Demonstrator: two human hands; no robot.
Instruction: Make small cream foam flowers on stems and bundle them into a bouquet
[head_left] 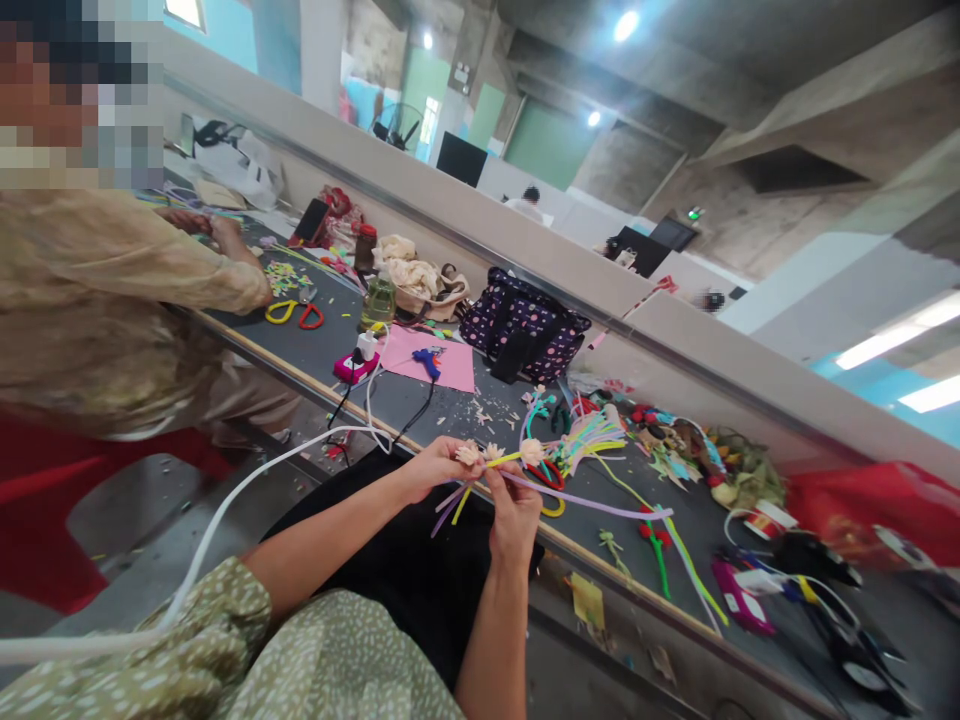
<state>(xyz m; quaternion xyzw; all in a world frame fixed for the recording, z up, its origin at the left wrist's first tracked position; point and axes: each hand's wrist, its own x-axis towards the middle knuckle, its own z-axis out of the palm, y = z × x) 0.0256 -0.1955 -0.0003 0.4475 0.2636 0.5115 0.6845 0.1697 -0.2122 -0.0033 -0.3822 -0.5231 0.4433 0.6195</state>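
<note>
Above the table's front edge, my left hand [436, 468] is closed around a small bunch of pipe-cleaner flowers. Pale peach blooms [532, 452] sit on yellow stems, and purple and yellow stem ends [450, 505] hang below the fingers. Close beside it, my right hand [514, 508] pinches a long lilac pipe cleaner [600, 502] against the bunch; its free end sticks out to the right. The fingers partly hide where the stems meet. Just behind the hands lie red-and-yellow scissors [553, 506], and a heap of coloured pipe cleaners [592, 435] is further back.
A blue glue gun [427, 362] lies on pink paper [459, 372], near a magenta power strip [356, 366]. Behind stands a dark patterned bag [525, 325]. A white cable [247, 490] crosses at left. A co-worker [97, 300] sits there. Another magenta strip [742, 597] lies right.
</note>
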